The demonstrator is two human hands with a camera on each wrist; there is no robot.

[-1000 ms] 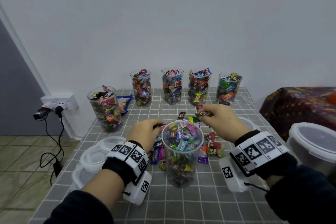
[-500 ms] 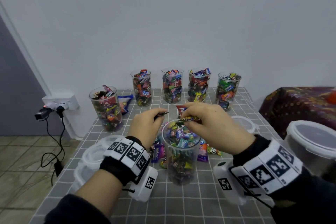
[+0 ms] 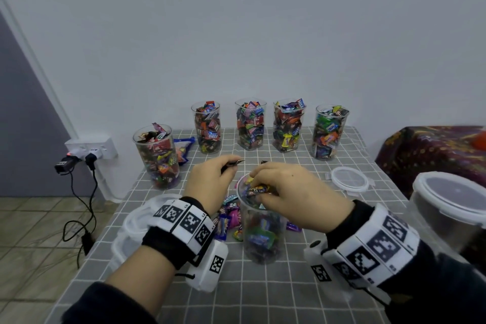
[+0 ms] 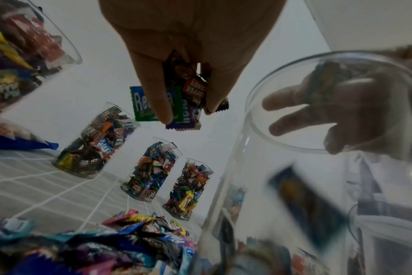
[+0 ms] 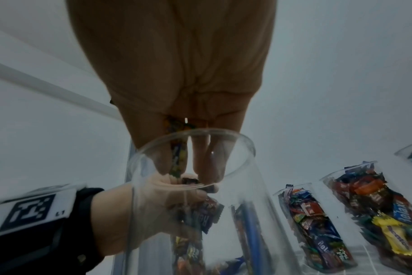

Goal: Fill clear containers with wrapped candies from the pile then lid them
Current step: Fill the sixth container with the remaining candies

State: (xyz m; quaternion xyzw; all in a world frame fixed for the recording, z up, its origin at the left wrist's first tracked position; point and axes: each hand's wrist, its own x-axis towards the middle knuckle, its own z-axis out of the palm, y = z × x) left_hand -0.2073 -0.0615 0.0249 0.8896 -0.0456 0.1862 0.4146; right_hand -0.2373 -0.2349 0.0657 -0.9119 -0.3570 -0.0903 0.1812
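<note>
Candies in bright shiny wrappers (image 3: 259, 189) are going into the tall clear plastic cup (image 3: 263, 242) that stands near the front of the grey checked tablecloth (image 3: 263, 297). A moment ago the right hand (image 3: 294, 197) was out past the cup, over the pile; now it has come back and sits over the cup's mouth, its fingertips (image 5: 201, 167) dipped inside the rim and pinching a few candies. The left hand (image 3: 210, 184) has lifted up from the pile too, and it grips a small bunch of wrapped candies (image 4: 176, 104) just left of the cup. So I think the right hand's load is about to drop in, and the left hand's bunch goes next. This cup looks nearly full, so a lid should come soon. One round clear lid (image 3: 348, 179) lies to the right. Five more full cups (image 3: 249, 126) stand far back, none with a lid on. The loose candy pile (image 3: 231, 221) is mostly hidden behind the hands and the cup. How many candies the right hand holds is hard to tell. The stack of white lids (image 3: 136, 221) on the left is partly covered by the left wrist.
</note>
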